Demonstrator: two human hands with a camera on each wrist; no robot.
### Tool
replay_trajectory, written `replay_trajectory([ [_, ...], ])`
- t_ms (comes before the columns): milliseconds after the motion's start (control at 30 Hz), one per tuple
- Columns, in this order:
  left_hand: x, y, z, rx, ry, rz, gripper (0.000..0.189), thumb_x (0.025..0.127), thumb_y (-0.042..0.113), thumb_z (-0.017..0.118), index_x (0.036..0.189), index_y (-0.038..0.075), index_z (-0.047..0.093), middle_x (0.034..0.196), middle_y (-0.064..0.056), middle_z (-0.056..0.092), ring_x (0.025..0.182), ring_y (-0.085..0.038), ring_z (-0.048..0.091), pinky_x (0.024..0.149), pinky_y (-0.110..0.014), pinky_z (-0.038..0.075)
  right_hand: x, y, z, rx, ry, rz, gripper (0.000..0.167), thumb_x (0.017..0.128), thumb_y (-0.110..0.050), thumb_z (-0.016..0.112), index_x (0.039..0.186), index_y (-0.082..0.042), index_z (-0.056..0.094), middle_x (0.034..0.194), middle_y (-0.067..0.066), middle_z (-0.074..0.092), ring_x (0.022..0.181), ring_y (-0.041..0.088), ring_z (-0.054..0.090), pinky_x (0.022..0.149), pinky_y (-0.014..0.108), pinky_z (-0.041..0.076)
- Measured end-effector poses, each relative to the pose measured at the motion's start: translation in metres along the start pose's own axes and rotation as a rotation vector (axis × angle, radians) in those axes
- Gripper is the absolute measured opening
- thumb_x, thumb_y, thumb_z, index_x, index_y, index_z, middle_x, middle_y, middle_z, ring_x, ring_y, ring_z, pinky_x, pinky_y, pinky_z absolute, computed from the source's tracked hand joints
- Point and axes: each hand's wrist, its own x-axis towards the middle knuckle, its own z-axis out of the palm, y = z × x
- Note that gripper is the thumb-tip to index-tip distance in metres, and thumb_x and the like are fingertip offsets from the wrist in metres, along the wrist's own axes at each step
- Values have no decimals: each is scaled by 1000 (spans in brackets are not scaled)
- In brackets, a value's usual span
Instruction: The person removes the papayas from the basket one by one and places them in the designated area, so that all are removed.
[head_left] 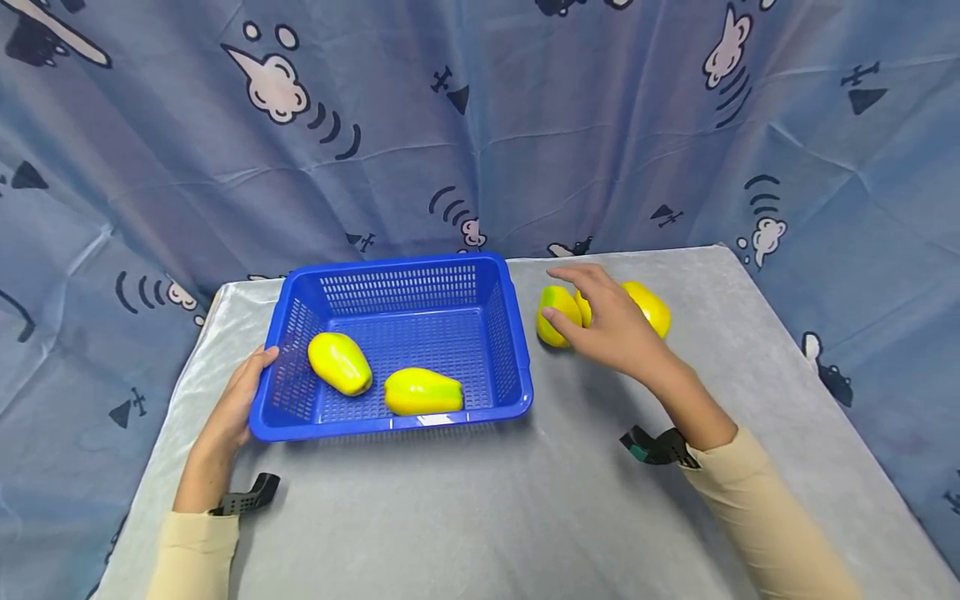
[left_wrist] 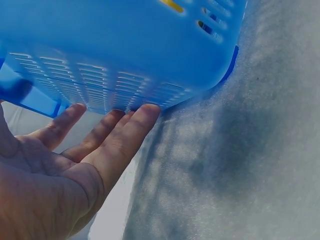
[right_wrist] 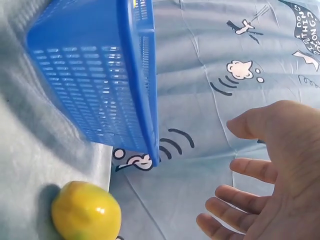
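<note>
A blue plastic basket (head_left: 390, 340) with slotted walls holds two glossy yellow fruits, one near its left side (head_left: 340, 363) and one by its front wall (head_left: 423, 392). At the basket's left end is my left hand (head_left: 238, 396), with a digit at the rim. In the left wrist view, its straight fingers (left_wrist: 120, 142) touch the slotted outer wall. My right hand (head_left: 607, 325) hovers over yellow fruits right of the basket, fingers spread and holding nothing. It partly hides them: a green-tinged fruit (head_left: 558, 317) lies on its left, another (head_left: 651, 308) shows beyond it.
A light grey cloth (head_left: 465, 508) covers the table. Behind it hangs a blue patterned curtain (head_left: 480, 125), which also falls along both sides. Black wrist mounts sit on the left wrist (head_left: 251, 496) and the right wrist (head_left: 658, 447).
</note>
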Motion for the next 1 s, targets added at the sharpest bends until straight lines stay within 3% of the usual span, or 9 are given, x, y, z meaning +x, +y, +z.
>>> replay_trajectory([
  [267, -1, 0, -1, 6, 4, -1, 71, 115, 43, 33, 169, 4, 8, 106, 15, 69, 95, -6, 71, 79, -30, 64, 11, -16, 2, -2, -55, -10, 57, 102, -31, 69, 154, -15, 52, 163, 14, 46, 145, 39, 50, 117, 65, 45],
  [500, -1, 0, 0, -11, -2, 9, 68, 115, 42, 34, 167, 4, 12, 107, 14, 70, 94, -6, 71, 78, -29, 64, 18, -28, 3, -26, -96, -73, 59, 101, -33, 72, 154, -15, 54, 161, 13, 50, 163, 42, 23, 125, 70, 31],
  [600, -1, 1, 1, -15, -1, 3, 68, 115, 42, 34, 167, 5, 12, 106, 14, 70, 94, -6, 71, 77, -29, 64, 21, -32, 4, -40, -117, -103, 60, 101, -34, 73, 155, -16, 53, 160, 12, 51, 154, 39, 41, 121, 66, 41],
  [733, -1, 1, 0, -7, -2, -2, 69, 115, 43, 33, 168, 5, 11, 107, 15, 69, 96, -6, 71, 79, -29, 64, 26, -39, 9, -45, -156, -122, 60, 101, -36, 72, 155, -17, 53, 161, 10, 49, 143, 33, 53, 117, 61, 48],
  [1000, -2, 2, 2, -36, 6, 2, 56, 115, 42, 35, 161, 13, 24, 105, 15, 71, 94, -5, 71, 78, -28, 64, 35, -51, 20, -59, -232, -164, 60, 100, -38, 72, 153, -18, 54, 158, 9, 51, 146, 32, 51, 116, 56, 50],
])
